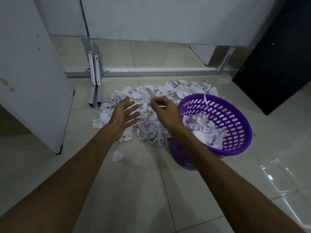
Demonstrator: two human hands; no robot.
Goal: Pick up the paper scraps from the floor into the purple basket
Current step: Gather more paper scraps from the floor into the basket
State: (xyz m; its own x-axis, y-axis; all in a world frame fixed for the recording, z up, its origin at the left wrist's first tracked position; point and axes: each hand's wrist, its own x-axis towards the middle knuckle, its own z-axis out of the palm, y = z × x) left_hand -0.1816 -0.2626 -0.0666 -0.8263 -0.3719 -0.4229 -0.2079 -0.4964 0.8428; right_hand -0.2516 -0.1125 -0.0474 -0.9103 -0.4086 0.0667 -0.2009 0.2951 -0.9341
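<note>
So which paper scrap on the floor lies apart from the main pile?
The small crumpled scrap lying alone on the tile, nearer the camera than the big pile, beneath the left forearm, touching no other paper.

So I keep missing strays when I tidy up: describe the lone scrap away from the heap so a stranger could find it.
Start at the purple basket on the tiled floor; the big paper heap lies to its left. The stray scrap sits alone on bare tile nearer the camera, between the forearms, apart from the heap.
</note>
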